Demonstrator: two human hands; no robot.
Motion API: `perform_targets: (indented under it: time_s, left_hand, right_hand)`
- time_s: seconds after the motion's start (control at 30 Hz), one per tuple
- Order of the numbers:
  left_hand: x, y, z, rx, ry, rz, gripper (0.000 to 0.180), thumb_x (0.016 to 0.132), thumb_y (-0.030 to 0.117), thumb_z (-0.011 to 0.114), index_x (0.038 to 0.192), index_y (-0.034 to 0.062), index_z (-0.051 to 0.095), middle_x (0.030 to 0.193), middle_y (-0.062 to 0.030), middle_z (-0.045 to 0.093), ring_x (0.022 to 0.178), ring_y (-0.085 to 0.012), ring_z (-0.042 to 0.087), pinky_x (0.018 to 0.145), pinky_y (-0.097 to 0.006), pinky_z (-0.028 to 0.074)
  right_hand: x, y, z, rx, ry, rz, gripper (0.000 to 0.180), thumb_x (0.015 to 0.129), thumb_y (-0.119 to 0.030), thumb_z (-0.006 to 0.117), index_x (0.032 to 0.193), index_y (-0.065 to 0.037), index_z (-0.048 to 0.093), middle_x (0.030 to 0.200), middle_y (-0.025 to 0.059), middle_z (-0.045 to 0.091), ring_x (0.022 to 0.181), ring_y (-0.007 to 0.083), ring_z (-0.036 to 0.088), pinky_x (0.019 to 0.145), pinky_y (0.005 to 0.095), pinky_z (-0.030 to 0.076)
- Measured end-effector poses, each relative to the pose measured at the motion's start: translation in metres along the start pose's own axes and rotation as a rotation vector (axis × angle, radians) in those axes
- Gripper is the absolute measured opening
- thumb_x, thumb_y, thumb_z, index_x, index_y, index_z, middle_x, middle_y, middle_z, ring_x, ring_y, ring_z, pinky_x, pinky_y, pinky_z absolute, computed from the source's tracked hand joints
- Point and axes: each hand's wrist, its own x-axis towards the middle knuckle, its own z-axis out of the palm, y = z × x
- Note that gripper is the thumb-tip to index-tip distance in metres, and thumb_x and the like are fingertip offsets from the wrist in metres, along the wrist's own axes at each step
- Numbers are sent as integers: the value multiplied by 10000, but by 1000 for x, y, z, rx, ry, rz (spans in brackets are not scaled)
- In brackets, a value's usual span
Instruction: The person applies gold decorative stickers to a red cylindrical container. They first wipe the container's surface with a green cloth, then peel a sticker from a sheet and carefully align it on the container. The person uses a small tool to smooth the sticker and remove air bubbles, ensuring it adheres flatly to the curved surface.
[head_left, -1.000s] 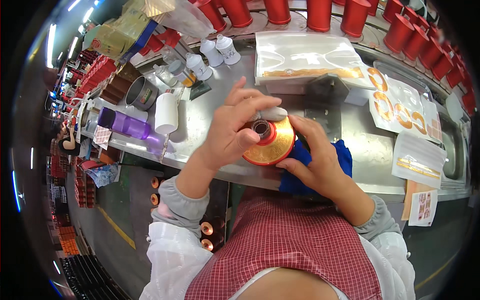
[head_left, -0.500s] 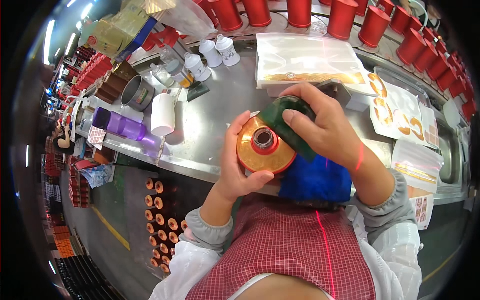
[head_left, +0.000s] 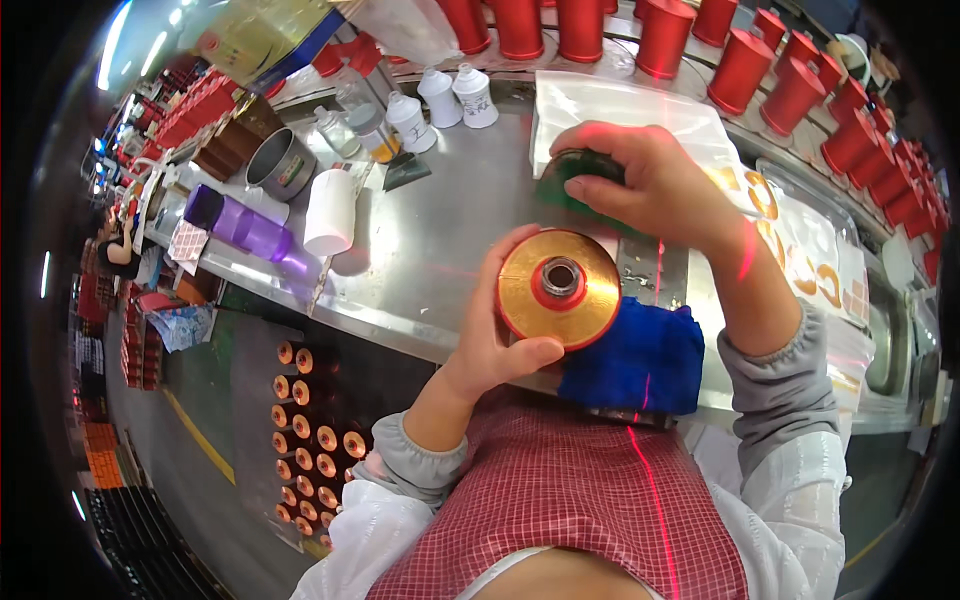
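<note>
My left hand point(head_left: 495, 335) grips a spool of golden wire point(head_left: 560, 288) with a red core, its end face turned up toward me, just above the front edge of the steel worktable point(head_left: 440, 240). My right hand point(head_left: 645, 185) is farther back, fingers closed over a dark green pad point(head_left: 575, 180) that it presses down near a clear plastic bag point(head_left: 610, 105). A blue cloth point(head_left: 630, 355) lies on the table edge right under the spool.
Red spool cores point(head_left: 740, 60) line the back of the table. White bottles point(head_left: 440, 100), a white cup point(head_left: 330, 212), a metal tin point(head_left: 280, 165) and a purple bottle point(head_left: 240, 225) stand at the left. Bags of golden coils point(head_left: 800, 250) lie at right. Several orange spools point(head_left: 310, 420) sit on the floor.
My right hand has lifted off the spool and moved back with the green pad. My left hand has turned the spool so its end faces up and kept it near the table edge.
</note>
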Motion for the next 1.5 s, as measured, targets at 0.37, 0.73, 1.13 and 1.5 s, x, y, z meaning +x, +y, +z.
perform_targets:
  time_s: [0.37, 0.73, 1.13, 1.5]
  left_hand:
    - [3, 3, -6, 27, -42, -18, 926, 701, 327, 827, 1395, -22, 322, 1324, -144, 485, 1234, -216, 488, 1048, -358, 387]
    - [4, 0, -12, 12, -66, -34, 979, 671, 333, 843, 1413, -18, 309, 1329, -133, 476, 1234, -209, 480, 1052, -357, 376]
    - [14, -11, -22, 254, -88, 335, 1151, 651, 472, 851, 1495, 33, 205, 1411, -175, 424, 1307, -277, 409, 1122, -455, 282]
    - [-25, -4, -16, 1278, 149, 730, 573, 876, 493, 622, 1282, 93, 571, 1258, -89, 602, 1229, -314, 509, 1136, -629, 151]
  right_hand:
    - [48, -13, 9, 145, -387, -288, 322, 824, -165, 690, 1133, -80, 658, 925, 67, 689, 859, 131, 615, 806, 293, 494]
    - [11, 4, 8, -112, 102, -120, 270, 826, -122, 666, 1074, -26, 618, 854, 99, 660, 767, 194, 630, 705, 312, 499]
    - [-114, -19, 10, 58, 285, -38, 374, 813, 15, 640, 1183, 16, 583, 1134, 168, 648, 1016, 341, 624, 889, 365, 482]
    - [-112, 2, 76, 42, 211, -48, 767, 770, -153, 756, 1406, 50, 377, 1375, 238, 483, 1271, 383, 484, 1066, 429, 371]
